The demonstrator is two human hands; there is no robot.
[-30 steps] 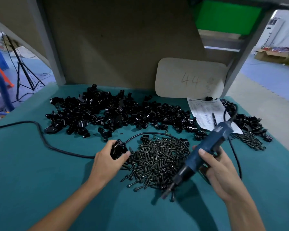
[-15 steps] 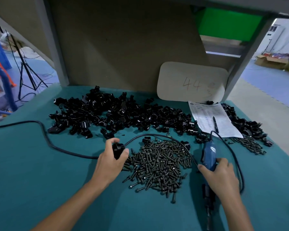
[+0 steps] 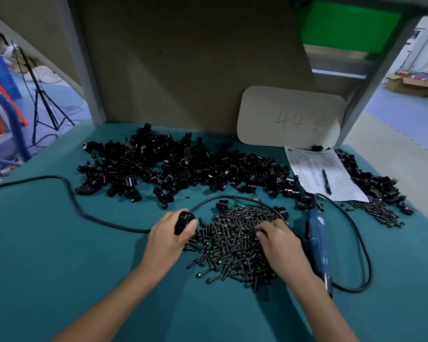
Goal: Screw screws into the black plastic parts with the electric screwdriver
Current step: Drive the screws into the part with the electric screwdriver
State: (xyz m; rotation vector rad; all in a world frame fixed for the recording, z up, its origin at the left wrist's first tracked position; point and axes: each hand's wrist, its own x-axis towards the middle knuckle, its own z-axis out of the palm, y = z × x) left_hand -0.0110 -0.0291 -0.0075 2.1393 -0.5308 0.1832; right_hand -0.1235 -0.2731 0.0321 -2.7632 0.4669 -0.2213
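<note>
Left hand (image 3: pixel 167 239) grips a likely light, rigid black plastic part (image 3: pixel 183 220) beside the screw pile (image 3: pixel 232 243); curled right hand (image 3: pixel 279 245) probes it, grasp unclear.

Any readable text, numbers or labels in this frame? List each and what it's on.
"44": handwritten on the beige board; the marks to its right are illegible.
Print on the sheet: too small to read.
Sticker on the screwdriver: blurred, unreadable.

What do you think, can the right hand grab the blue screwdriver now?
Probably yes. The screwdriver lies just beside the right hand with nothing between them, though that hand is down in the screws.
</note>
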